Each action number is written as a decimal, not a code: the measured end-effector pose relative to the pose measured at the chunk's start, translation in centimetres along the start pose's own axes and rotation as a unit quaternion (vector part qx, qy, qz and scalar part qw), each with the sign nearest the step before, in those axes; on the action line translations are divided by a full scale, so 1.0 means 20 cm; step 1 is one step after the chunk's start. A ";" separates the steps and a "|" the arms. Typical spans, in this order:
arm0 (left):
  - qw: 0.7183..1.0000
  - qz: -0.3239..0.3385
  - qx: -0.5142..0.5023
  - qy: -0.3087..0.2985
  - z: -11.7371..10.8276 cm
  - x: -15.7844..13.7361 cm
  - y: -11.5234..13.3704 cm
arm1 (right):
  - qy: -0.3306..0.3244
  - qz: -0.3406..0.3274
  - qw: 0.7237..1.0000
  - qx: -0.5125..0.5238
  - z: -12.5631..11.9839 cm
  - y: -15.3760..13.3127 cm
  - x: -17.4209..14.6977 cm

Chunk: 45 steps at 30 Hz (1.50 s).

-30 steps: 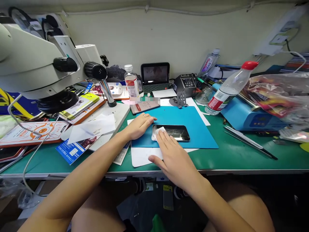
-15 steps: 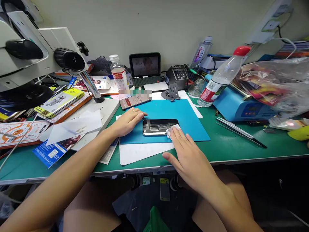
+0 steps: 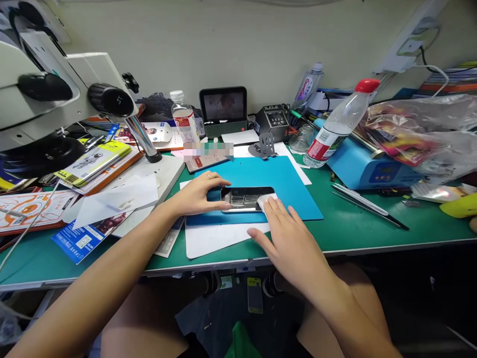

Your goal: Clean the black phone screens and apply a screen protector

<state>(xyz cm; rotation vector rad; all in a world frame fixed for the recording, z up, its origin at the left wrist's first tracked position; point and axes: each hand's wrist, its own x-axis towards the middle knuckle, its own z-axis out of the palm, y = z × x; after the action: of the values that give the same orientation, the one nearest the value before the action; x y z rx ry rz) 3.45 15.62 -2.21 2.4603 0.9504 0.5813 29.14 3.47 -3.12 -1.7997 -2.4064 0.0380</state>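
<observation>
A dark, glossy smartphone [image 3: 244,200] lies flat on the blue mat [image 3: 298,199], lengthwise from left to right, with reflections across its face. My left hand [image 3: 199,195] has the phone's left end between its thumb on the near side and its fingers on the far side. Under the fingertips of my right hand [image 3: 286,223], a folded white wipe [image 3: 264,200] is pressed on the phone's right end. The right thumb sticks out to the side, apart from the wipe. Part of the wipe is hidden beneath the fingers.
Behind the mat lie another phone [image 3: 204,161] and a dark grey stand [image 3: 264,146]. Tweezers [image 3: 368,205] rest to the right, near a red-capped bottle [image 3: 335,127]. A microscope [image 3: 74,99] overhangs the left side, above boxes and papers. White paper [image 3: 216,241] pokes out under the mat.
My left hand has gone from resting on the mat beside the phone to holding its left end, thumb and fingers parted around it. My right hand keeps the wipe on the right end.
</observation>
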 end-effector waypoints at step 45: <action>1.000 0.003 -0.004 -0.024 0.02 0.00 0.02 | -0.031 -0.058 0.998 0.015 -0.07 0.08 0.19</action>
<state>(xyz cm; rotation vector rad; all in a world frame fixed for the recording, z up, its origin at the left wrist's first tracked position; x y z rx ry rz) 3.82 15.18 -2.28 2.4595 0.9197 0.5253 29.91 7.41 -1.53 -1.6659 -2.5344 0.1183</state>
